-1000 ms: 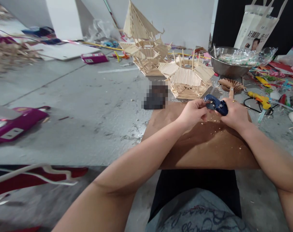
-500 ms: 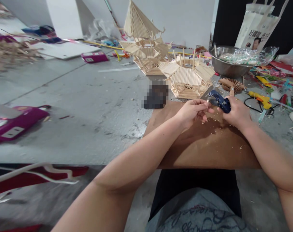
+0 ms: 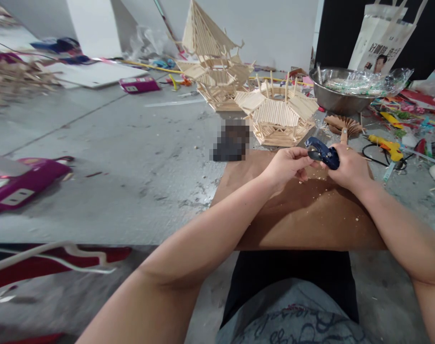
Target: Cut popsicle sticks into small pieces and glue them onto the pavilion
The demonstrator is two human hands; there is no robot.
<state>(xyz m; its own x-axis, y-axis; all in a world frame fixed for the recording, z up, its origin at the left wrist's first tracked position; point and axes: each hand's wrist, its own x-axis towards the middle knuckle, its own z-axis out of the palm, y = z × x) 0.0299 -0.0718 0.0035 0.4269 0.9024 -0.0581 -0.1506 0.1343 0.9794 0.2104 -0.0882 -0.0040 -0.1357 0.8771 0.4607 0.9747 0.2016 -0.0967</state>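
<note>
My right hand (image 3: 352, 165) grips a blue hand cutter (image 3: 329, 155), its dark blade and curved jaw pointing left. Index finger raised, the hand keeps its other fingers wrapped round the handles. Close by on the left, my left hand (image 3: 287, 167) pinches a short wooden stick at the cutter's jaws; fingers and blade mostly hide it. Both hands are above a brown sheet (image 3: 296, 222) sprinkled with pale wood crumbs. Just beyond stands a low many-sided model (image 3: 277, 113) of wooden sticks, and behind it a taller stick tower (image 3: 217, 62) with a pointed roof.
A steel bowl (image 3: 341, 101) holding plastic-wrapped sticks stands at the back right. Right of my hand lies a yellow glue gun (image 3: 387, 147) with its black cord, near a folded brown paper fan (image 3: 342, 124). Purple power strips (image 3: 41, 179) and a blurred-out dark object (image 3: 230, 141) are to the left.
The cutter has shifted slightly left and its blade now lies against the left fingertips. The pale stick end seen before is now hidden.
</note>
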